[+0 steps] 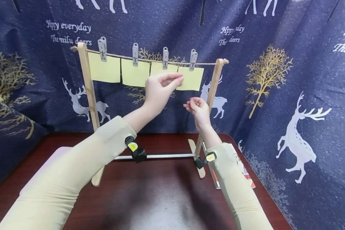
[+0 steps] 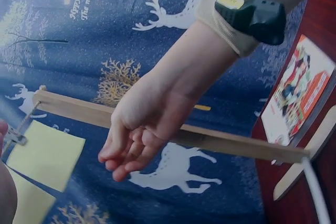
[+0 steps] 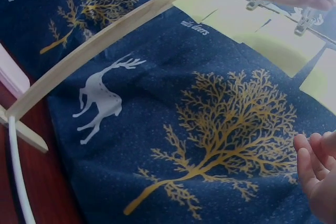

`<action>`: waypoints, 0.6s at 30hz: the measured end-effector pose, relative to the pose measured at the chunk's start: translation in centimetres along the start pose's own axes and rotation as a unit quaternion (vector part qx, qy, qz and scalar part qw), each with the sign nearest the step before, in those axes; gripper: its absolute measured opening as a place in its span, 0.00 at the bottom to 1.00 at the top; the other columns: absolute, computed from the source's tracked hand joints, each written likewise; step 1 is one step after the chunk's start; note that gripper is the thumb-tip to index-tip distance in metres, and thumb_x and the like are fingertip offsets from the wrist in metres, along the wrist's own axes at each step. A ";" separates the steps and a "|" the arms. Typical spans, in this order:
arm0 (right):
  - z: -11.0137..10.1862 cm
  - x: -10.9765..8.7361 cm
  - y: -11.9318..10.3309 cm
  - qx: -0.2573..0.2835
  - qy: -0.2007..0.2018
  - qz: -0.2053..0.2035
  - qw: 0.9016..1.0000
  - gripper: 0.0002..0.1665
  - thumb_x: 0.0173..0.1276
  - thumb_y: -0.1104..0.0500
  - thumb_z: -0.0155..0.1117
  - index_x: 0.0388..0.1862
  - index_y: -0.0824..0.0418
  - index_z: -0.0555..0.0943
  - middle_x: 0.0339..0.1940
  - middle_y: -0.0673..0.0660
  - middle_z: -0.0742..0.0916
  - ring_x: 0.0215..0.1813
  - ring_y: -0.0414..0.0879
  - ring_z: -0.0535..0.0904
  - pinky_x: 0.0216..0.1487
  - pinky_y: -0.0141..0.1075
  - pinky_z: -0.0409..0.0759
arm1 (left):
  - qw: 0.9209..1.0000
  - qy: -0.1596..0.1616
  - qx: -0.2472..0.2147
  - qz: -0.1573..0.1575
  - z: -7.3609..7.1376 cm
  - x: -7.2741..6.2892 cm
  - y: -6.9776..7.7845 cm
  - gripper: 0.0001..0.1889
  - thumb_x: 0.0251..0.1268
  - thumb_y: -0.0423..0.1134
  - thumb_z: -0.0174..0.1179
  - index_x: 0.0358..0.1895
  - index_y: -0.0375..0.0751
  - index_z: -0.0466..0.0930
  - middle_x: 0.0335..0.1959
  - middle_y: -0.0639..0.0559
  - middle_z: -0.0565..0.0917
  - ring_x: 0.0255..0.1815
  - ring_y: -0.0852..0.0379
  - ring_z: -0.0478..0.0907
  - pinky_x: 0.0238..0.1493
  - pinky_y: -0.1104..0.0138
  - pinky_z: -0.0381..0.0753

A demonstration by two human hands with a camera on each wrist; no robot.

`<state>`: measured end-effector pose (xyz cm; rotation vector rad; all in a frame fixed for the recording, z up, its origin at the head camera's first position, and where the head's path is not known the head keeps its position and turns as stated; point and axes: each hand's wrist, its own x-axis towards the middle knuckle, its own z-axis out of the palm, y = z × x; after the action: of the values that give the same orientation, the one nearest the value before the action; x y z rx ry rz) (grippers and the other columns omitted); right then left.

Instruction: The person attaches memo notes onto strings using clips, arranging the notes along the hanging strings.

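Several yellow paper sheets (image 1: 106,68) hang in a row from a thin rope (image 1: 118,55), each under a metal clip (image 1: 135,54). My left hand (image 1: 159,92) is raised in front of the third sheet, its fingertips overlapping the left edge of the rightmost sheet (image 1: 191,80) in the head view. Its fingers are relaxed, with no object showing between them and the thumb. Below that rightmost sheet, by the right post, my right hand (image 1: 200,111) hovers with loosely bent fingers. The left wrist view shows this right hand (image 2: 142,135) holding nothing.
The rope runs between two wooden posts (image 1: 88,86), joined low down by a white rod (image 1: 169,156) above a dark red table (image 1: 149,195). A printed booklet (image 1: 248,177) lies at the right, a pale pink item (image 1: 56,159) at the left. Behind hangs a blue deer-patterned cloth (image 1: 276,134).
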<state>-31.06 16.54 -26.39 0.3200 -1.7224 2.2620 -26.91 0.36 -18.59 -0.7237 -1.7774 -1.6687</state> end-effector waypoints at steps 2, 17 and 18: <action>-0.2 -0.4 0.4 0.004 0.005 0.007 1.000 0.04 0.76 0.70 0.46 0.41 0.66 0.71 0.26 0.47 0.82 0.29 0.34 0.84 0.36 0.23 0.80 | 1.000 0.003 -0.003 -0.008 -0.3 -1.0 -0.7 0.10 0.63 0.35 0.66 0.44 0.32 0.87 0.37 0.40 0.89 0.36 0.57 0.88 0.41 0.70 0.84; -1.9 -4.5 4.1 0.003 0.020 0.052 0.998 0.04 0.75 0.70 0.48 0.41 0.72 0.71 0.25 0.47 0.82 0.29 0.35 0.84 0.35 0.23 0.80 | 0.998 0.018 0.037 -0.046 -4.5 -8.9 -7.5 0.09 0.60 0.32 0.68 0.41 0.31 0.87 0.32 0.36 0.88 0.28 0.76 0.83 0.33 0.79 0.79; -2.1 -4.8 4.4 0.001 0.020 0.057 0.998 0.05 0.75 0.71 0.48 0.42 0.74 0.71 0.25 0.47 0.82 0.29 0.35 0.84 0.35 0.23 0.80 | 0.998 0.022 0.035 -0.056 -4.7 -9.5 -8.0 0.09 0.60 0.32 0.68 0.41 0.31 0.87 0.32 0.36 0.88 0.28 0.75 0.83 0.33 0.79 0.79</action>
<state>-28.14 17.01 -32.51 0.1815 -1.7600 2.3328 -26.07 -4.83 -30.81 -0.5613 -1.8650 -1.6724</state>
